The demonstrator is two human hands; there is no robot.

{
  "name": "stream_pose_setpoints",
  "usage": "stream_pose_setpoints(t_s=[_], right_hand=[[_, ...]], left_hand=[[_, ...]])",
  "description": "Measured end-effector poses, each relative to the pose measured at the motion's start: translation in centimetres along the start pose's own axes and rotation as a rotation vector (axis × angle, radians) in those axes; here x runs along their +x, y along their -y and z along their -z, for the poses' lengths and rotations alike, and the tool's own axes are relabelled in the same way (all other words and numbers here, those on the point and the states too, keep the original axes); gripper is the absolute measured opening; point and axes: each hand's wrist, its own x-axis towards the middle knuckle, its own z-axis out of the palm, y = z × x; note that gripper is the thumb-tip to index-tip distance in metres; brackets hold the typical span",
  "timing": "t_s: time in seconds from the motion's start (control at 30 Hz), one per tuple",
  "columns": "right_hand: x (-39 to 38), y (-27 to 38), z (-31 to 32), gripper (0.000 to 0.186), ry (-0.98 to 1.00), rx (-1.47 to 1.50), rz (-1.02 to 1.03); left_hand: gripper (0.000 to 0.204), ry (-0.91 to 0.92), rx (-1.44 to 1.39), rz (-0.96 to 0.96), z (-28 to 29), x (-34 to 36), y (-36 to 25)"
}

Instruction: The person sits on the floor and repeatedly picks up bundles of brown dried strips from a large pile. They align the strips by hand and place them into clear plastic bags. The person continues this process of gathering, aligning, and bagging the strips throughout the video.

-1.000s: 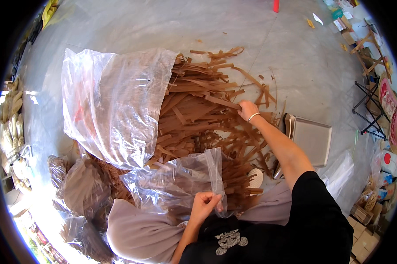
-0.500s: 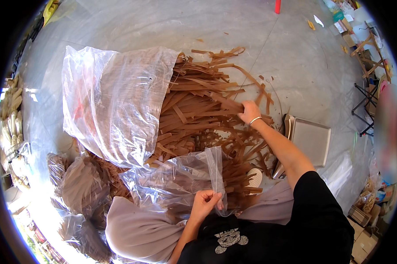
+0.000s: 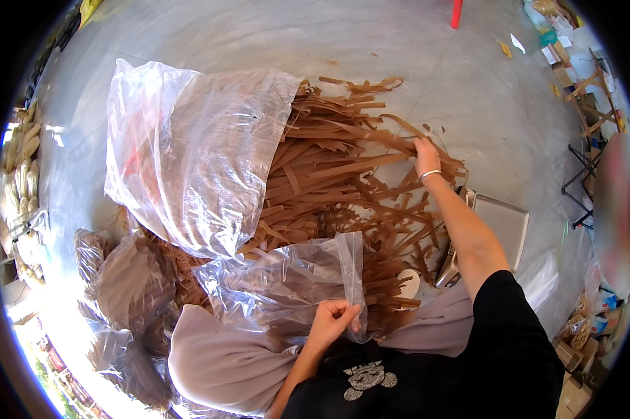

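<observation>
Right hand (image 3: 425, 151) reaches out over the heap of brown strips (image 3: 343, 181) on the grey floor (image 3: 426, 63), fingers closed on several strips at the heap's far side. Left hand (image 3: 332, 320), close to the body, pinches the rim of a small clear bag (image 3: 287, 276). Large clear bag (image 3: 196, 153) covers the heap's left part.

brown strips (image 3: 343, 174), clear bag (image 3: 196, 153), grey floor (image 3: 371, 42)

Right hand (image 3: 425, 150) outstretched, fingers closed – left hand (image 3: 334, 318) pinching, near torso
</observation>
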Motion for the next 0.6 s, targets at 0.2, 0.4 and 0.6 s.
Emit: stream_pose_setpoints(t_s=[0.2,0.4,0.6], right_hand=[[1.1,-1.5,2.7,0.014,0.066,-0.062,0.42],[2.1,0.4,3.5,0.022,0.102,-0.126,0.225],[3.3,10.2,1.5,0.036,0.289,0.202,0.358]], left_hand=[[0.032,0.011,-0.035,0.006,0.2,0.0,0.3],[0.032,0.009,-0.024,0.014,0.2,-0.1,0.1],[0.033,0.014,-0.033,0.02,0.1,0.1,0.4]])
